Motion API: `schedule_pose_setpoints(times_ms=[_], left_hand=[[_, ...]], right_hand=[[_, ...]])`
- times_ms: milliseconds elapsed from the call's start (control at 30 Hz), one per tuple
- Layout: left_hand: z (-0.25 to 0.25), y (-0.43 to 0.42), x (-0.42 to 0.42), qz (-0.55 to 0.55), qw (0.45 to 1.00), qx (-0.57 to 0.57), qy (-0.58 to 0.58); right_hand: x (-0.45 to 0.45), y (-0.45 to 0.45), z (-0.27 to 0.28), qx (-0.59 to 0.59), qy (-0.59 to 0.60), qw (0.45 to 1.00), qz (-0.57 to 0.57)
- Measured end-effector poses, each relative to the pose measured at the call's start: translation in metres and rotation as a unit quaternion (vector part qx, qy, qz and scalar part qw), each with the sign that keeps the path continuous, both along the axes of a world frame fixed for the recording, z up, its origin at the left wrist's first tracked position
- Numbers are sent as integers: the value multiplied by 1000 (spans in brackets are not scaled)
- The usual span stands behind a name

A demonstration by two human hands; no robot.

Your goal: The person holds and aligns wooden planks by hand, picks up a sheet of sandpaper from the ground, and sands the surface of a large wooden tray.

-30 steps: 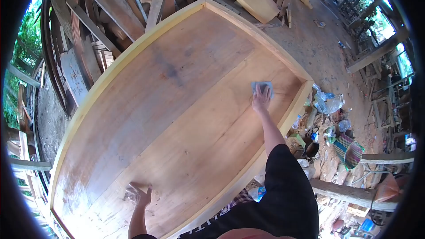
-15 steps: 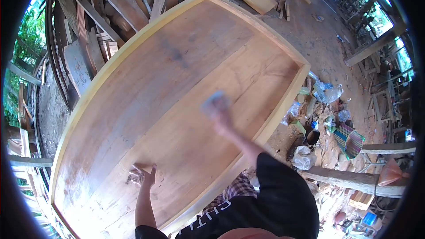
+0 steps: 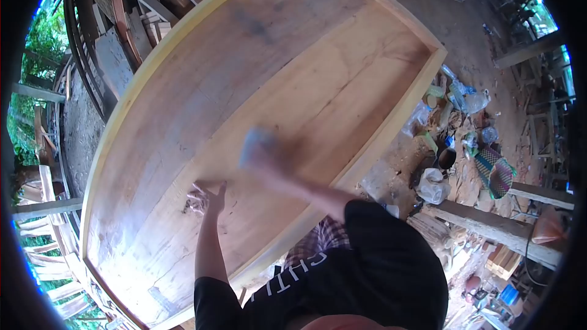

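Note:
A large wooden panel with a raised, lighter wooden rim lies in front of me. Its grain shows dark stains and a long seam. My left hand rests on the bare wood, fingers spread, holding nothing. Higher up and to the right, my right hand presses a light-blue pad against the panel's surface. Motion smears that hand and the pad, so the pad's exact kind is unclear.
Wood offcuts are piled beyond the left rim. Past the right rim lie plastic litter, a white plastic bag and a woven basket. A timber beam crosses the lower right.
My right hand has swept the pad down and leftward across the panel, closer to my left hand. The left hand keeps its place on the wood while the whole view has shifted.

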State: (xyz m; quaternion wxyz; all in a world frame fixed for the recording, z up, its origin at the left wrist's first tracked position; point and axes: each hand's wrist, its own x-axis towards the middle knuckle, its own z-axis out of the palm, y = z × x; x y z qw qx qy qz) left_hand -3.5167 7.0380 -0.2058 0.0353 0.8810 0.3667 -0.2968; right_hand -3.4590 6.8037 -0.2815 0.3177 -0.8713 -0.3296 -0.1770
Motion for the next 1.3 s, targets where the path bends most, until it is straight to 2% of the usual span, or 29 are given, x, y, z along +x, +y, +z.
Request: schedule_pose_setpoints(times_ms=[33, 67, 100, 133, 167, 200, 233, 333, 367, 400, 433, 467, 533, 600, 633, 667, 700, 733, 800, 867, 900, 967, 1000, 1067, 1100, 1200, 1267, 1300], left_hand=[[0, -1, -2, 2, 1000, -2, 6], [3, -1, 1, 0, 1000, -6, 9], [6, -1, 2, -1, 1000, -8, 11], [3, 1, 3, -9, 1000, -9, 18], [1, 4, 1, -9, 1000, -10, 17], [-2, 5, -1, -12, 1000, -9, 11], [-4, 4, -1, -18, 1000, -8, 4], [-1, 0, -1, -11, 1000, 1, -5], [-1, -1, -1, -13, 1000, 0, -8], [0, 1, -1, -12, 1000, -9, -2], [0, 3, -1, -12, 1000, -16, 5], [-2, 4, 0, -9, 1000, -14, 7], [-1, 8, 0, -15, 1000, -11, 16], [-3, 7, 1, -9, 999, -18, 27], [-7, 11, 0, -12, 999, -17, 33], [-13, 16, -3, -15, 999, -14, 36], [-16, 16, -1, -18, 999, -11, 37], [-7, 11, 3, -14, 998, -26, 56], [-11, 14, 3, -12, 998, -25, 56], [-13, 15, 0, -3, 999, -24, 46], [-12, 14, 0, -5, 999, -25, 43], [-15, 17, -1, -2, 999, -16, 51], [-16, 19, -3, -3, 999, -17, 49], [-18, 21, -5, 7, 999, -20, 50], [-19, 22, -6, 9, 998, -22, 50], [-16, 19, -5, -5, 999, -8, 50], [-11, 15, -4, -16, 999, -5, 52], [-13, 15, -4, -16, 998, -3, 58]], right_hand=[[46, -41, 29, -31, 108, 990, -87], [79, -99, 44, -58, 57, 985, -152], [111, -157, 36, -121, 86, 964, -221], [130, -212, 20, -177, 89, 920, -338], [135, -261, 5, -215, 148, 865, -429], [129, -263, -14, -218, 146, 864, -430], [120, -266, -33, -41, 137, 886, -440], [49, -154, 61, -188, 8, 901, -392], [30, -114, 64, -43, 144, 957, -247], [9, -77, 69, 43, 241, 960, -139], [-9, -53, 72, -34, 139, 989, -46], [-3, -51, 69, -27, 140, 989, -49], [12, -51, 61, -11, 60, 998, 5], [82, -91, 59, -54, 153, 984, -67], [121, -122, 69, -64, 246, 960, -115], [143, -157, 60, -47, 23, 975, -218], [169, -194, 53, -70, 74, 953, -284], [191, -228, 37, -110, 52, 917, -380], [223, -299, 18, -149, 156, 869, -445], [231, -342, 22, -147, 182, 826, -513], [236, -360, 24, -147, 179, 825, -515], [249, -396, 21, -193, 178, 779, -569], [256, -416, 21, -193, 176, 778, -571], [274, -455, 24, -276, 200, 728, -594], [283, -478, 23, -279, 198, 729, -593], [318, -538, 11, -233, 213, 735, -600], [339, -559, 27, -136, 298, 744, -582], [348, -562, 29, -138, 304, 743, -581]])
